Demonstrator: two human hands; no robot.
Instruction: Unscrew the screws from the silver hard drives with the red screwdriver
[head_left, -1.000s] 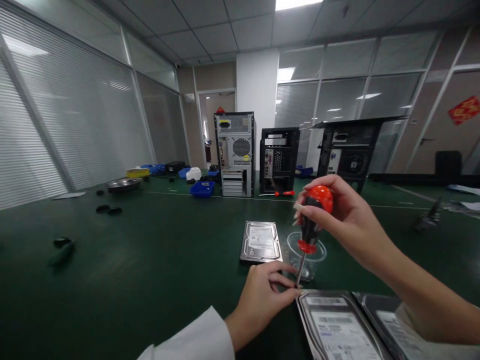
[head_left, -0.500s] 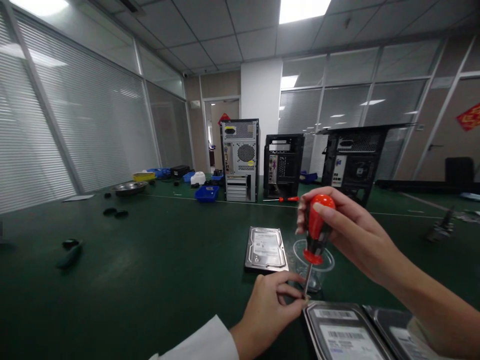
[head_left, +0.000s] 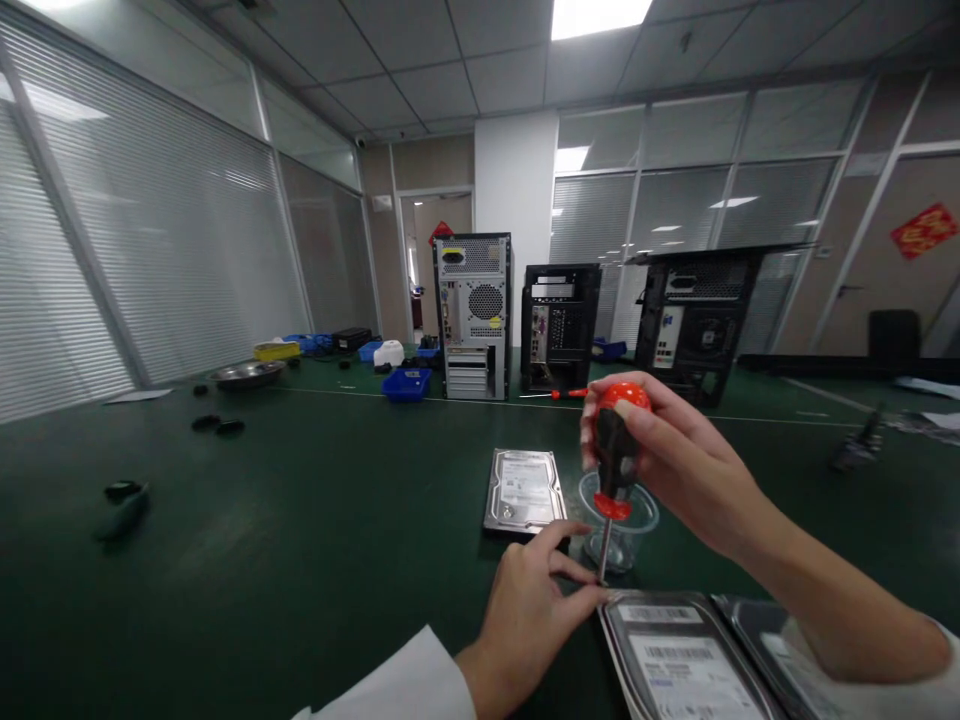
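My right hand [head_left: 675,460] is wrapped round the red and black handle of a screwdriver [head_left: 615,455], held upright with its shaft pointing down at the far left corner of a hard drive [head_left: 675,655] in front of me. My left hand [head_left: 532,600] pinches its fingertips at the screwdriver's tip by that corner; what they hold is too small to see. Another drive [head_left: 780,650] lies right of the first, under my right forearm.
A third hard drive [head_left: 523,488] lies farther off on the green table [head_left: 300,520], beside a clear plastic cup [head_left: 622,525]. Three computer towers [head_left: 474,315] stand at the back, with a second screwdriver [head_left: 562,393], blue bins [head_left: 405,381], a metal bowl [head_left: 246,373] and small black parts [head_left: 124,492] to the left.
My right hand has shifted a little left on the screwdriver handle, turning it. My left hand stays pinched at the tip. The view moved slightly.
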